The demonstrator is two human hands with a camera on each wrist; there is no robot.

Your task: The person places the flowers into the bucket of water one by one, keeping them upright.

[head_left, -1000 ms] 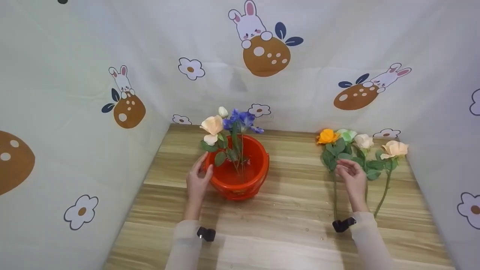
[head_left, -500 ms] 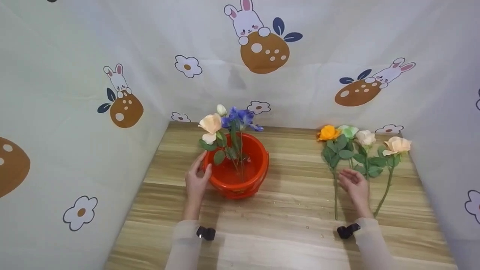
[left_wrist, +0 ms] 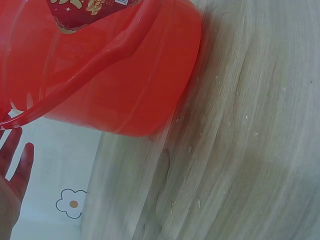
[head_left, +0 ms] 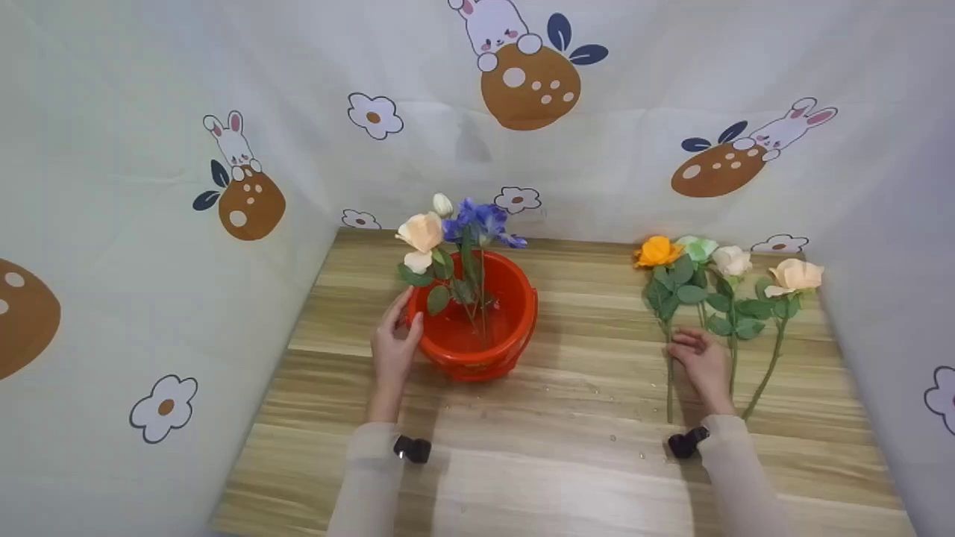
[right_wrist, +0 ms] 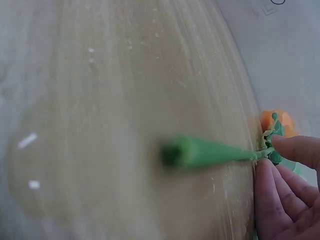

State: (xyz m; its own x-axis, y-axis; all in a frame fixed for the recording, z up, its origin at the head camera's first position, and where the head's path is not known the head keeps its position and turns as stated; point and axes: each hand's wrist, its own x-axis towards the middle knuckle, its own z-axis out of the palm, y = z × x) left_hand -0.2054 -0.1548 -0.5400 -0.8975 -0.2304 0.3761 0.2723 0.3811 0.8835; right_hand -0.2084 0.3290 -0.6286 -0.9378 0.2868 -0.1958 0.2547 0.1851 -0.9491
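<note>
- The right hand (head_left: 701, 365) has slid lower along the orange flower (head_left: 658, 252), away from its leaves, and its fingertips now meet the bare stem; half a second ago they were a little to its right.
- In the right wrist view, the thumb and fingers (right_wrist: 270, 197) lie close together on either side of that stem and appear to pinch it, with the cut end pointing toward the camera.
- For the work in hand, this looks like the change from reaching to grasping; the orange flower lies among the others, at the left end of the group, on the worktop (head_left: 582, 335).
- Beside it lie the green flower (head_left: 697, 247), the white rose (head_left: 732, 261) and the peach rose (head_left: 795, 276), none of them held.
- The left hand (head_left: 393, 347) is unchanged: fingers relaxed and apart from the thumb, against the side of the red bucket (head_left: 477, 359), not gripping it as far as can be told.
- The blue iris (head_left: 483, 222) and a pale peach spray (head_left: 421, 233) stand leaning in the bucket, where they were.
</note>
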